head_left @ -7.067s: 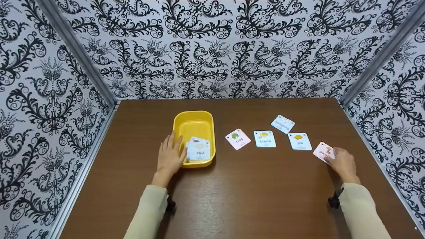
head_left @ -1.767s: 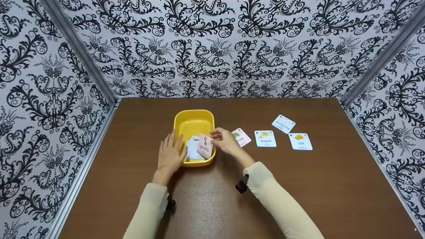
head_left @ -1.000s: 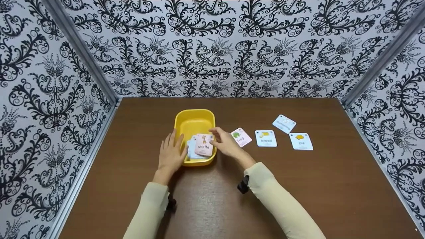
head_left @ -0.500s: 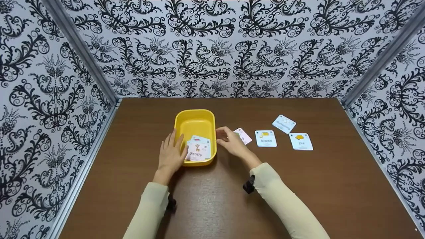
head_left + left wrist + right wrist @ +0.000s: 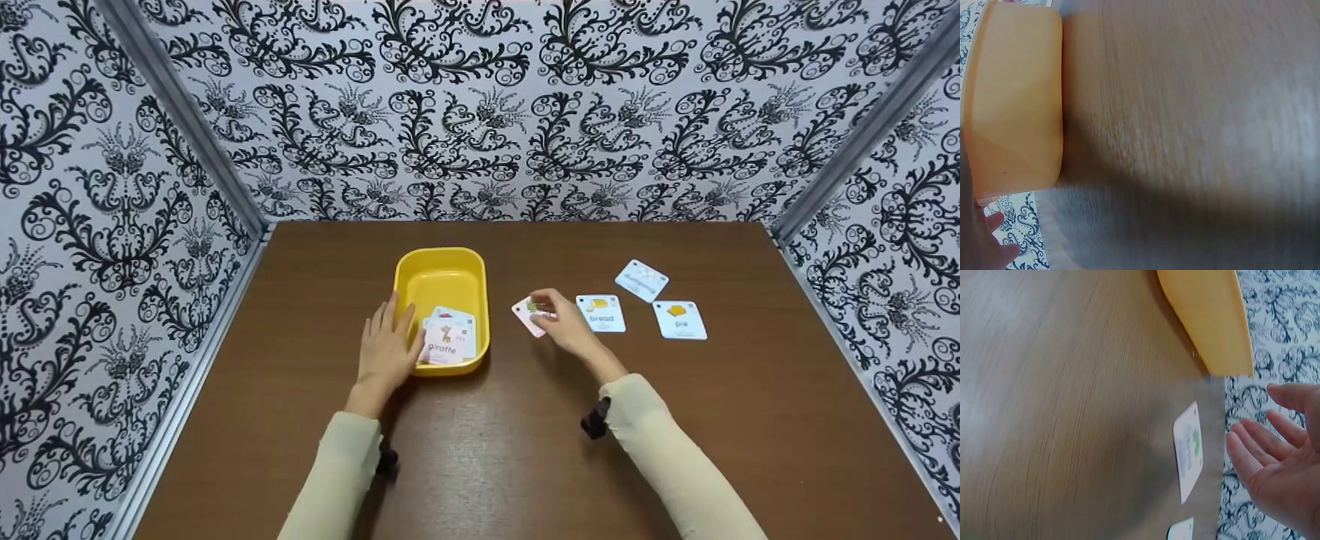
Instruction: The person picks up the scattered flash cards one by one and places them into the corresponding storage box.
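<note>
A yellow tray (image 5: 441,289) holds several picture cards, with the pink giraffe card (image 5: 444,346) on top of pale blue ones. My left hand (image 5: 382,351) rests along the tray's left rim, fingers extended; in the left wrist view the tray's outer wall (image 5: 1016,101) fills the left side. My right hand (image 5: 567,322) hovers over the pink frog card (image 5: 526,316) and hides part of it. In the right wrist view the frog card (image 5: 1188,453) lies flat on the table, with the fingers (image 5: 1241,450) spread and apart from it.
Right of the frog card lie a bread card (image 5: 604,321), a pie card (image 5: 681,322) and a dumpling card (image 5: 643,280) on the brown table (image 5: 487,450). Patterned walls (image 5: 487,112) enclose the table at the back and sides.
My right hand has carried the giraffe card from the far right into the tray and let it go. It has since moved right, over the frog card. The left hand has stayed put.
</note>
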Motion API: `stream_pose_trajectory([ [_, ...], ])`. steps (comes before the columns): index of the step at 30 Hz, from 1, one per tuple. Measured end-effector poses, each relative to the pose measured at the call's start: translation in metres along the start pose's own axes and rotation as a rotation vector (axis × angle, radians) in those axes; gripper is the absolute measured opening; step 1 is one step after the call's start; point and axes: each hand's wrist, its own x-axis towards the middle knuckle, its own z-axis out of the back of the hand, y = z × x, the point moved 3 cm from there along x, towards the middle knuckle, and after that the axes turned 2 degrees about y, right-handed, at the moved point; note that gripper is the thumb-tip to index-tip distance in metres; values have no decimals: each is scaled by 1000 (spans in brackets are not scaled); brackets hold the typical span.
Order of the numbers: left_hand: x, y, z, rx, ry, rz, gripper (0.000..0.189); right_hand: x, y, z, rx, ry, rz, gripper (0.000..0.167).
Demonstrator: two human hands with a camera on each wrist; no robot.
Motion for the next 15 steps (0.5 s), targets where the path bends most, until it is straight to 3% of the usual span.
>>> stream_pose_trajectory([
  [15,0,2,-2,16,-27,-10,54,-21,-42,54,-100,-102,-89,38],
])
